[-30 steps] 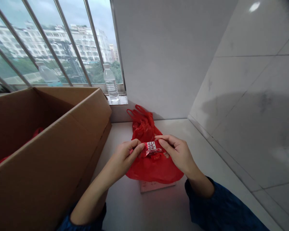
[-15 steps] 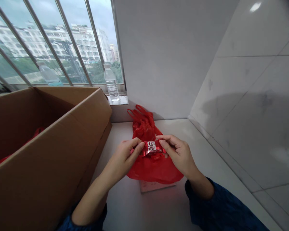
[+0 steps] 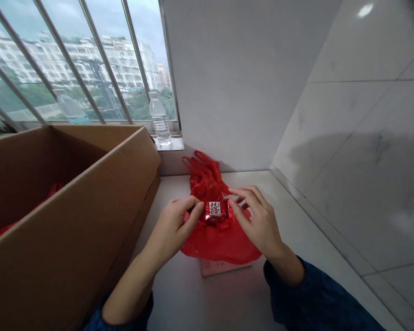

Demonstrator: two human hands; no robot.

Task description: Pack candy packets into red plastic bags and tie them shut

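Left hand (image 3: 175, 221): thumb and forefinger pressed together on the left end of a small red packet (image 3: 219, 212), foil-like, with a white label bearing dark characters; right hand (image 3: 258, 220): thumb and fingers parted, the thumb at the packet's right end, contact there not certain; packet sits between the two hands, over a red plastic bag (image 3: 224, 246). Stage, judged from how things lie: packet is in hand with its label in view, wrapper apparently whole, no tear made out; it is not yet set down, so the handling looks unfinished; bag contents cannot be told. Bag lies spread out, handles gathered toward the grey wall (image 3: 241, 82); a flat pinkish item (image 3: 225, 268) shows from under its near edge, nature unclear. Table (image 3: 179, 294): pale, plain, meeting the wall behind the bag; at left an open cardboard box (image 3: 103, 197), red material (image 3: 55, 188) inside; beyond it, a clear bottle (image 3: 160, 122) upright on the window sill (image 3: 175, 144), and a second bottle (image 3: 71, 108), tilted, partly hidden by the box; slanting metal bars (image 3: 94, 39) cross the window, pale buildings (image 3: 124, 55) outside; at right, a tiled wall (image 3: 362, 110) with soft shadow.
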